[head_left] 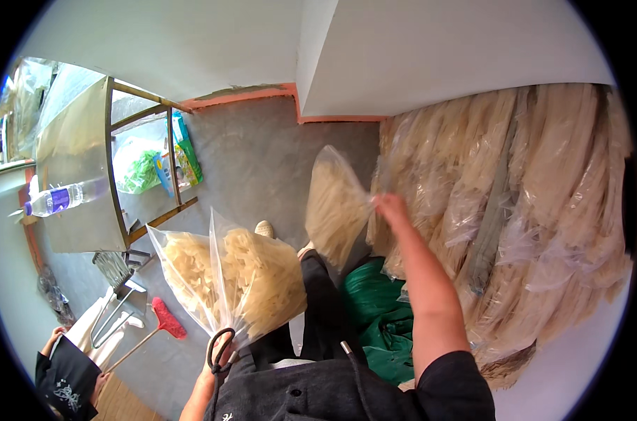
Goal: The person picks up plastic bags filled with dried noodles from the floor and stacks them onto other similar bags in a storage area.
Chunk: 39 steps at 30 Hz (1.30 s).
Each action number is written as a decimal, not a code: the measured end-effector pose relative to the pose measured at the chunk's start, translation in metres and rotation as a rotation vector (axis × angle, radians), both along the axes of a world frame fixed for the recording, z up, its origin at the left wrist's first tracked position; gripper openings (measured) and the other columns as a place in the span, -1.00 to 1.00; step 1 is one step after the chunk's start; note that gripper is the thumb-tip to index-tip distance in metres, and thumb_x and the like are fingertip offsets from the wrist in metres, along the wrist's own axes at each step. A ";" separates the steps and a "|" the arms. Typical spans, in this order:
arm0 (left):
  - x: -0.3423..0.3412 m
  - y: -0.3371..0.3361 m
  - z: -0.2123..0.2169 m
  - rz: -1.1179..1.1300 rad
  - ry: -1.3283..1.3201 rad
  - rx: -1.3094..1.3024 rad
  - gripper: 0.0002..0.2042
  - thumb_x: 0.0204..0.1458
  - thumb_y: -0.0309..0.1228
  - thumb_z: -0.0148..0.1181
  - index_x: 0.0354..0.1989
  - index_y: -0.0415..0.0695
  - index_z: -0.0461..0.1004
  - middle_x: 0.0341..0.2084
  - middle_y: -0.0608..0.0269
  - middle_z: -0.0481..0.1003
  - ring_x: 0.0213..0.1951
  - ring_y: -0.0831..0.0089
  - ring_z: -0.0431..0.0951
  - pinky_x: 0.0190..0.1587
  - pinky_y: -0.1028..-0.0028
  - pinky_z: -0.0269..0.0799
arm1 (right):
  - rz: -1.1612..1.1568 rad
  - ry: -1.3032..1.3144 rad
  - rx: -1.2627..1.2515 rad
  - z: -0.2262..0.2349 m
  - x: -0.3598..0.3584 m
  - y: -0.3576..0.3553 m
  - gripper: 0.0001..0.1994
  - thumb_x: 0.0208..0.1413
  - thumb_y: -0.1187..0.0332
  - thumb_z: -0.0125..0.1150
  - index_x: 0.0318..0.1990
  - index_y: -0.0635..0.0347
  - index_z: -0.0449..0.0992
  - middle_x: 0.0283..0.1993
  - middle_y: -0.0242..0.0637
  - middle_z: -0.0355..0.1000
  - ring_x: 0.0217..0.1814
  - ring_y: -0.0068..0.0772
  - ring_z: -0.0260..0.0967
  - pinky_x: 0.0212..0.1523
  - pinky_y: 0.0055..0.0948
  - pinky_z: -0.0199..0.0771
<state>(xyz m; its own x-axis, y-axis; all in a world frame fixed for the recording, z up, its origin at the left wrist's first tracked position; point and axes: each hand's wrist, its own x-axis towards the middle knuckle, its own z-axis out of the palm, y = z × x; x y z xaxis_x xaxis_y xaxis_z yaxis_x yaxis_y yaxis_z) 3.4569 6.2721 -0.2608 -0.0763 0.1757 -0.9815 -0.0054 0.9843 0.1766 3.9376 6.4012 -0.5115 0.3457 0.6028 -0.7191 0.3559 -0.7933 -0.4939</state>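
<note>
My left hand, low and left of my body, is closed near the narrow end of a clear plastic bag full of pale yellow dried strips. A black cord loop partly covers that hand. With my arm stretched forward, my right hand grips the edge of another clear bag, which holds beige dried strips and hangs beside the stack. Its lower end is near my feet. Close to the right hand rises a tall stack of similar bagged beige strips.
A green sack lies by my right leg. At left stands a metal-topped table bearing a water bottle; below are a bag with green contents and colourful packages. A red broom and another person are at lower left.
</note>
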 end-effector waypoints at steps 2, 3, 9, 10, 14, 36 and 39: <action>0.002 -0.007 -0.007 0.072 0.024 -0.040 -0.73 0.07 -0.08 0.03 -0.47 0.00 0.33 -0.62 0.46 0.25 -0.60 0.60 0.22 -0.56 0.55 0.12 | -0.094 -0.198 0.184 -0.013 0.040 0.048 -0.69 0.02 0.14 0.13 -0.30 0.24 0.55 -0.35 -0.15 0.50 -0.30 -0.22 0.44 -0.24 -0.25 0.37; 0.003 -0.010 -0.010 0.127 0.016 -0.033 -0.74 0.07 -0.08 0.05 -0.45 0.01 0.33 -0.62 0.48 0.25 -0.60 0.62 0.22 -0.55 0.57 0.11 | -0.062 -0.266 0.254 -0.006 0.053 0.073 -0.65 0.04 0.14 0.12 -0.18 0.27 0.47 -0.25 -0.09 0.47 -0.21 -0.17 0.42 -0.19 -0.24 0.37; 0.013 -0.004 -0.017 0.057 0.038 0.020 -0.86 -0.11 -0.42 0.13 -0.46 -0.13 0.28 -0.63 0.27 0.25 -0.60 0.37 0.26 -0.55 0.42 0.17 | 0.335 -0.194 0.330 0.056 -0.022 0.097 -0.78 0.09 0.28 0.04 -0.11 0.05 0.43 -0.19 -0.15 0.47 -0.16 -0.22 0.42 -0.16 -0.29 0.40; 0.008 -0.009 -0.025 -0.105 0.056 0.132 -0.80 -0.25 -0.58 0.16 -0.44 -0.20 0.27 -0.63 0.16 0.25 -0.60 0.25 0.28 -0.53 0.36 0.22 | 0.298 0.021 0.310 0.054 -0.044 0.066 -0.81 0.07 0.29 0.04 -0.18 0.08 0.45 -0.27 -0.16 0.47 -0.19 -0.18 0.42 -0.18 -0.29 0.40; 0.014 -0.019 -0.036 -0.020 0.004 0.303 -0.80 0.02 -0.19 0.03 -0.38 -0.04 0.36 -0.61 0.39 0.25 -0.56 0.50 0.28 -0.54 0.48 0.20 | 0.776 0.472 0.329 0.104 -0.152 -0.045 -0.67 -0.04 0.15 0.13 -0.20 0.19 0.45 -0.25 -0.08 0.43 -0.21 -0.06 0.41 -0.17 -0.22 0.41; 0.037 0.036 -0.037 0.462 -0.201 0.074 -0.72 0.14 -0.10 -0.06 -0.41 -0.07 0.30 -0.71 0.41 0.24 -0.75 0.56 0.20 -0.71 0.58 0.12 | 0.974 -0.011 0.720 0.156 -0.248 -0.098 -0.92 -0.12 0.35 0.09 -0.45 0.03 0.32 -0.50 -0.37 0.23 -0.43 -0.37 0.33 -0.44 -0.44 0.37; 0.031 0.032 -0.045 0.467 -0.194 0.053 -0.71 0.16 -0.10 -0.07 -0.43 -0.05 0.31 -0.68 0.42 0.27 -0.72 0.60 0.21 -0.71 0.59 0.04 | 1.045 0.028 0.733 0.153 -0.246 -0.094 -0.92 -0.13 0.38 0.07 -0.49 0.04 0.29 -0.52 -0.37 0.22 -0.44 -0.38 0.33 -0.46 -0.45 0.37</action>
